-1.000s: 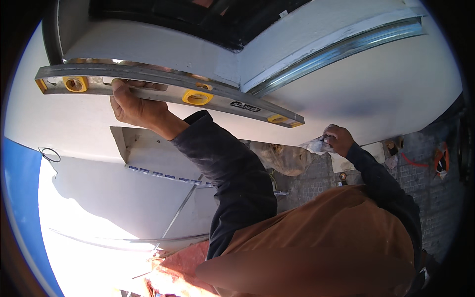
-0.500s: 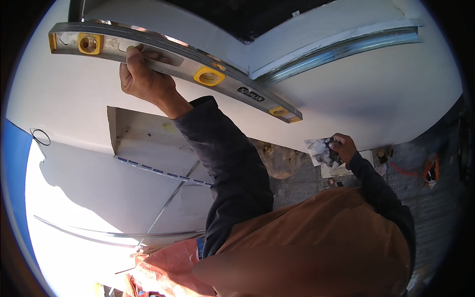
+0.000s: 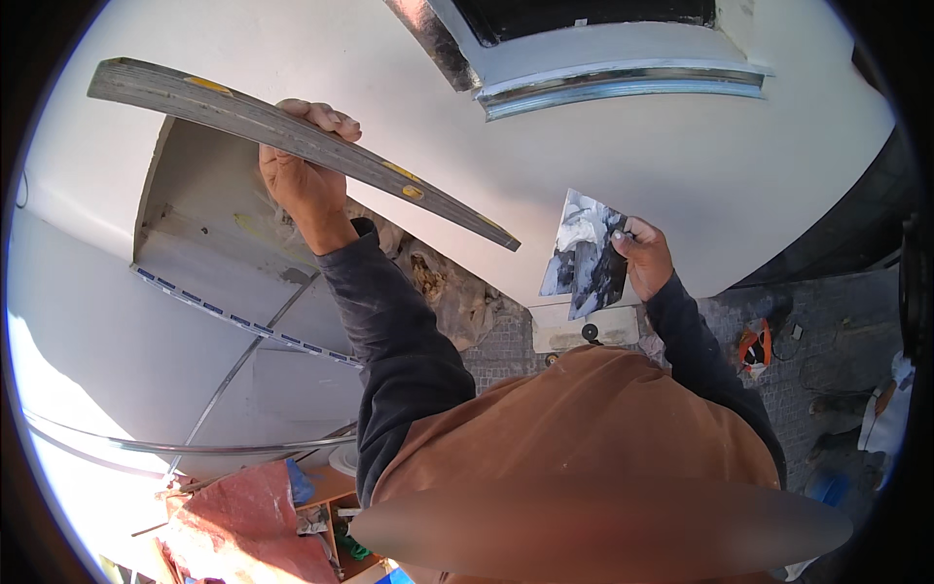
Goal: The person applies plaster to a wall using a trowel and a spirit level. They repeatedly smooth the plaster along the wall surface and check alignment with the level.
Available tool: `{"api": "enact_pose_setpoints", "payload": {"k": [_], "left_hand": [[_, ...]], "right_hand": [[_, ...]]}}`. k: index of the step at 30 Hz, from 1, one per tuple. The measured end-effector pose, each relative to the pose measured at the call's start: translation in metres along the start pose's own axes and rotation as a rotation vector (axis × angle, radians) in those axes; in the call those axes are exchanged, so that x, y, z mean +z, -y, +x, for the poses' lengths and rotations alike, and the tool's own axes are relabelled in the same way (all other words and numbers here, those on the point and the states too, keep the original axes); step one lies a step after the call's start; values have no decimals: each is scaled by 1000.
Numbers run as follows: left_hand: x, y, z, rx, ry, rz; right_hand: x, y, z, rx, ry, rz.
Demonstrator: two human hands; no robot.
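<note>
My left hand [image 3: 304, 190] is closed around the middle of a long grey spirit level [image 3: 224, 105] with yellow vial holders. The level slants down to the right in front of the white wall [image 3: 700, 165], narrow edge towards me. Whether it touches the wall I cannot tell. In my right hand [image 3: 646, 258] are wide, flat putty knives [image 3: 595, 263], apparently two with overlapping blades, smeared with white filler. Their handles are hidden by my fingers. The blades are a short way right of the level's lower end.
A metal profile [image 3: 623, 86] runs below the dark window opening [image 3: 584, 15]. Left of me are a wall recess [image 3: 209, 185] and a metal rail [image 3: 224, 446]. Plastic sheeting [image 3: 457, 302], a red sheet [image 3: 243, 526] and an orange-black item [image 3: 755, 348] lie lower. Another person [image 3: 885, 419] is at far right.
The level has come away from the window corner, lower in view, and turned from its broad face to its narrow edge. My right hand has raised the putty knives towards it. The view has shifted.
</note>
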State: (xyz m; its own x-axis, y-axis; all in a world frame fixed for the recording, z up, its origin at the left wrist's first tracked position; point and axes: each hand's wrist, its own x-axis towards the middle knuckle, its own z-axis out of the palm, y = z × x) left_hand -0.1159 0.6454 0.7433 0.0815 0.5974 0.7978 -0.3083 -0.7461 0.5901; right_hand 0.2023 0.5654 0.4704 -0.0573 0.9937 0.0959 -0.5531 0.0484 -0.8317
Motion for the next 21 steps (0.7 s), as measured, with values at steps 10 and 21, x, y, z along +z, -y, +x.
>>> {"api": "enact_pose_setpoints", "payload": {"k": [10,21], "left_hand": [[25,14,-239,-430,-330,329],[42,-16,-261,-465,-253,270]], "right_hand": [[58,76,-40,247,88,367],[129,73,-42,206,119,323]]}}
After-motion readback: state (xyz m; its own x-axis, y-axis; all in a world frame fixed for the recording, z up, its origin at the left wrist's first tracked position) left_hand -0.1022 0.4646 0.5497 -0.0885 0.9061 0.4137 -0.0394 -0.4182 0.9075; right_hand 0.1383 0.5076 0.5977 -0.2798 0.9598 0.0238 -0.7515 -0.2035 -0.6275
